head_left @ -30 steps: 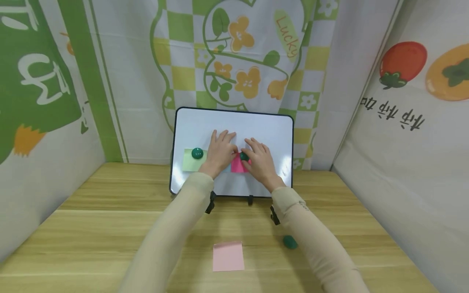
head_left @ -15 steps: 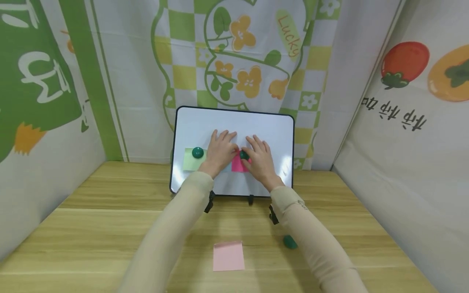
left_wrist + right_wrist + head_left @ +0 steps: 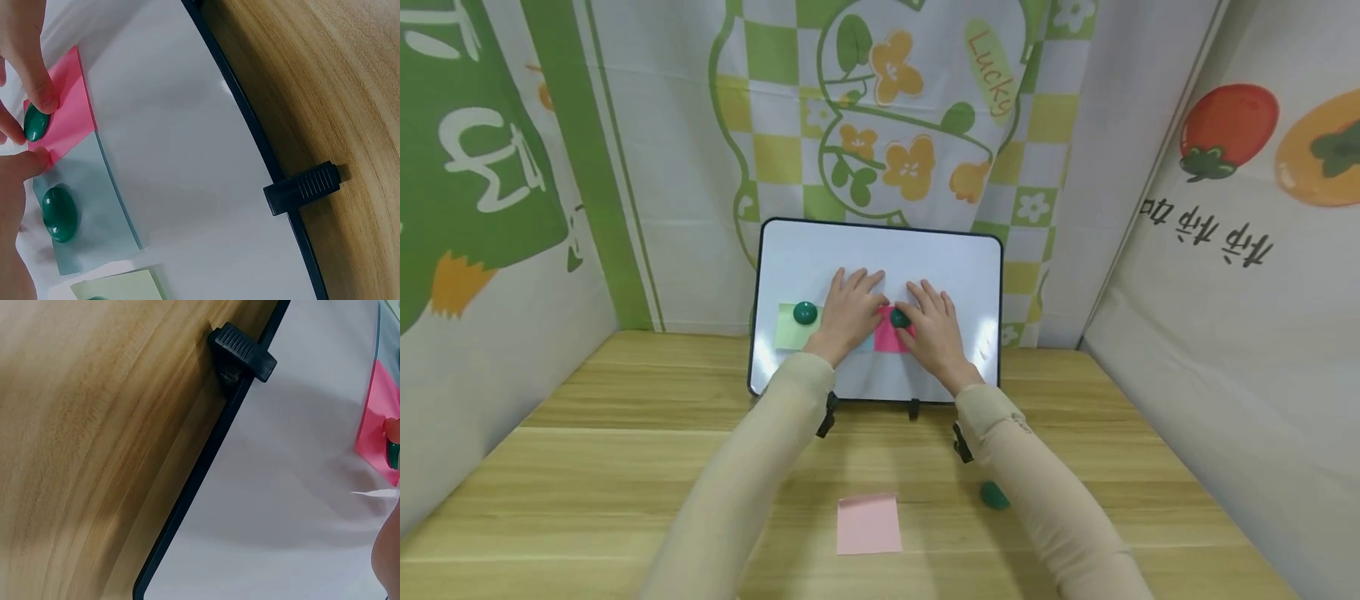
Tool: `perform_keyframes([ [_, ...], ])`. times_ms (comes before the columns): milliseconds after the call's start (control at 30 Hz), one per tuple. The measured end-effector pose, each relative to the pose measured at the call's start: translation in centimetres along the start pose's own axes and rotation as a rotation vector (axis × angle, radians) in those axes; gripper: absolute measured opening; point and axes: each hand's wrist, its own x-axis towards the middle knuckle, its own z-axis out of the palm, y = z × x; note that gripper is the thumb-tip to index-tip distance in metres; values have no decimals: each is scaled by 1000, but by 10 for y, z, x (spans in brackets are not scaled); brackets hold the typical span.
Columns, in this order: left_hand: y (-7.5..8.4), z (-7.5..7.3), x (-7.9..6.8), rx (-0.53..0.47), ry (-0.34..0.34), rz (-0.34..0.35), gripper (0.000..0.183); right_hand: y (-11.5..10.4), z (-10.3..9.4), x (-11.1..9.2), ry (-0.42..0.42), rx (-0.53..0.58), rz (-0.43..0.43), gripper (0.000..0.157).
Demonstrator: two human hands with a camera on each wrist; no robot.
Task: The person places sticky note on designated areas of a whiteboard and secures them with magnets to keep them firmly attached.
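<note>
A white board (image 3: 940, 267) with a dark frame stands tilted on the table. On it a bright pink sticky note (image 3: 72, 100) meets a light blue note (image 3: 94, 200). My right hand (image 3: 934, 332) pinches a green oval magnet (image 3: 36, 122) between thumb and finger against the pink note. With its fingers spread over the board, my left hand (image 3: 850, 310) touches the pink note's edge with a thumb. A second green magnet (image 3: 60, 214) lies on the blue note. Further left, a pale green note (image 3: 788, 333) carries another magnet (image 3: 805, 312).
A pale pink note (image 3: 868, 525) lies on the wooden table (image 3: 647, 492), nearer to me. One more green magnet (image 3: 995, 495) rests beside my right forearm. Black clips (image 3: 303, 187) hold the board's lower edge. Printed cloth (image 3: 662, 167) hangs behind and at both sides.
Both hands stay almost in place on the board. The right fingers shift very slightly, and the left thumb area moves a little; the magnet stays on the pink note.
</note>
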Motion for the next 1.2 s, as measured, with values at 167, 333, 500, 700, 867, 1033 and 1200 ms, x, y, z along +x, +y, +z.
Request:
perform_keyframes([
  [167, -1, -2, -2, -7, -3, 10, 26, 2, -1, -2, 3, 20, -14, 44],
  [333, -6, -2, -6, -13, 9, 20, 28, 3, -6, -5, 15, 44, -42, 41],
  [500, -14, -1, -11, -18, 14, 21, 32, 7, -13, -12, 15, 48, -60, 40],
  [700, -20, -1, -18, -43, 13, 14, 35, 12, -21, -26, -25, 69, 0, 42],
  [867, -22, 3, -22, -57, 23, 27, 39, 17, -27, -37, -24, 107, 14, 41],
  [1033, -23, 4, -24, -42, 5, 25, 47, 22, -33, -50, -34, 126, 23, 40],
  [1200, -24, 3, -25, -21, 3, 26, 51, 28, -35, -61, -16, 146, 13, 39],
])
